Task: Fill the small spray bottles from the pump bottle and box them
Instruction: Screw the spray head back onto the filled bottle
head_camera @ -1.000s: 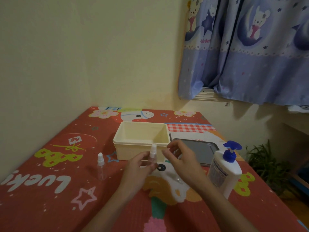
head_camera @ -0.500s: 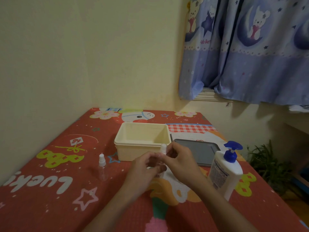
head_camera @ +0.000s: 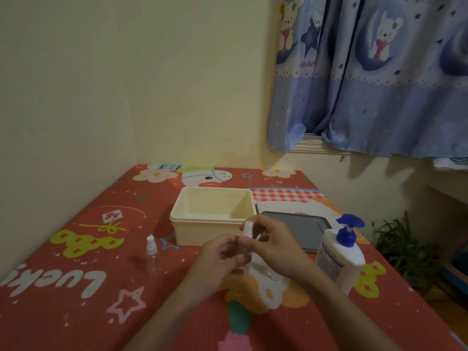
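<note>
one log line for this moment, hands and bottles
left hand: holds spray bottle | right hand: at its cap | second bottle: standing, untouched | box: empty

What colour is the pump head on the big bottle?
Blue; the pump head tops the white pump bottle, seen clearly in the head view.

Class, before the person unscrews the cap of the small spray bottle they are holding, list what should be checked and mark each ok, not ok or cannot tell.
1. Held spray bottle supported by left hand: ok.
2. Right hand fingers on its cap: ok.
3. Cap already loosened: cannot tell.
4. Pump bottle upright beside the right forearm: ok.
5. Cream box open, ready for bottles: ok.
6. Second spray bottle upright, apart from the hands: ok.
</note>
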Demonstrator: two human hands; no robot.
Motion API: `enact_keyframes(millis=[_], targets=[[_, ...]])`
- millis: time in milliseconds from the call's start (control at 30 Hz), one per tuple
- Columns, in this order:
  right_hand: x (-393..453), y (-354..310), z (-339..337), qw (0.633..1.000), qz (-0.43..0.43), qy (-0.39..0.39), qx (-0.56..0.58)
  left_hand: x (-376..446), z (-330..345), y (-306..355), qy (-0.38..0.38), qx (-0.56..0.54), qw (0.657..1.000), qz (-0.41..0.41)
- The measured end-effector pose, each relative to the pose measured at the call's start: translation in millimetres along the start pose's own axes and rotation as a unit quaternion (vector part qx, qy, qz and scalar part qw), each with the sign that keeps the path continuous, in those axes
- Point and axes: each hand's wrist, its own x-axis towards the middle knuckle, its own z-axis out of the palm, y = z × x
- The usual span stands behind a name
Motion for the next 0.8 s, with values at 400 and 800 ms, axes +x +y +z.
enact_keyframes(millis=[400,800], targets=[[3.0,5.0,-3.4,0.998,0.022,-0.022,0.05,0.5,-2.5,2.6,0.006,-0.004,1.0,-0.008],[1.9,6.0,-4.0,0.996,0.024,-0.065,0.05,-0.2,-6.1,-1.9,0.004,-0.004,1.0,-0.01]])
